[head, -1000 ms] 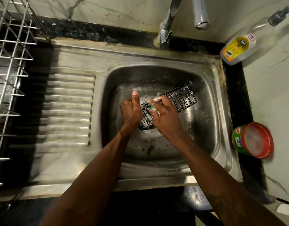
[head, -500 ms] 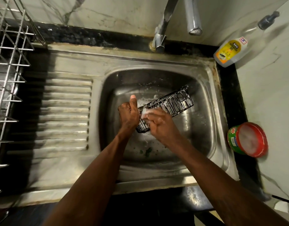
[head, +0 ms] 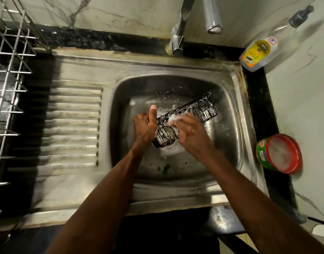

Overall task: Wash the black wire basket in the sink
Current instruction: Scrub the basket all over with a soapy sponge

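Bench (head: 259, 107): black stone, framing the sink along its 12 and 3 o'clock sides.
Sink (head: 175, 68): stainless steel; ribbed drainboard at 9 o'clock, basin to the right, suds on the basin floor.
Dish rack (head: 7, 79): silver wire, at 9 to 10 o'clock of the view, beyond the drainboard.
Tap (head: 183, 24): chrome, base at 12 o'clock of the basin, spout over the back rim.
Black wire basket (head: 203, 109): long and narrow, inside the basin, tilted, running from centre towards 2 o'clock; flecked with foam; near end above the drain.
Bottle (head: 258, 52): clear, yellow label, dark cap, leaning on the wall at 1 o'clock.
Tub (head: 280, 154): green side, red rim, whitish contents, on the bench at 3 o'clock.
Left hand (head: 144, 127): fingers curled round the basket's near end, thumb straight up.
Right hand (head: 190, 132): motion-blurred; fingers bent around a foamy wad, pressing it on the basket's upper rim.
Foamy wad (head: 173, 119): white, kind unclear.
Green scraps (head: 165, 167): on the basin floor at 6 o'clock.
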Demonstrator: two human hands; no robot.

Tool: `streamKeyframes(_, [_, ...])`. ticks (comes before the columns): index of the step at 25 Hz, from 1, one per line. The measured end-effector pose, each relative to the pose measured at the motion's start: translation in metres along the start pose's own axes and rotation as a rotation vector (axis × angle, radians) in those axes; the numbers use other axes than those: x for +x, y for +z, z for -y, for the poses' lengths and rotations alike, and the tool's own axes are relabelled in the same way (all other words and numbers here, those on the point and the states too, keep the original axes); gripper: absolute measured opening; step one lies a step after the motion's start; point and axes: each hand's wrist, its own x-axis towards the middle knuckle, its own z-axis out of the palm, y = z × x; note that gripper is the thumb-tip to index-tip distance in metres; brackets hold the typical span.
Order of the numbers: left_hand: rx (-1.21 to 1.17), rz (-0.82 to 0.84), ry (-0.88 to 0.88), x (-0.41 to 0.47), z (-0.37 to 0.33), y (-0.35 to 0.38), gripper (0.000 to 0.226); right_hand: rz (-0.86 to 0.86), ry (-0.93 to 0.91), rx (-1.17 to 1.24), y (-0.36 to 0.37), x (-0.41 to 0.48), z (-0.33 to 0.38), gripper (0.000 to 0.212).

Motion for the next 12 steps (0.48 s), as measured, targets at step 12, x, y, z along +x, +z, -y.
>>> streamKeyframes(12, [0.015, 0.038, -0.083, 0.003, 0.001, -0.004, 0.064, -0.084, 0.068, 0.008, -0.005, 0.029, -0.031, 0.03])
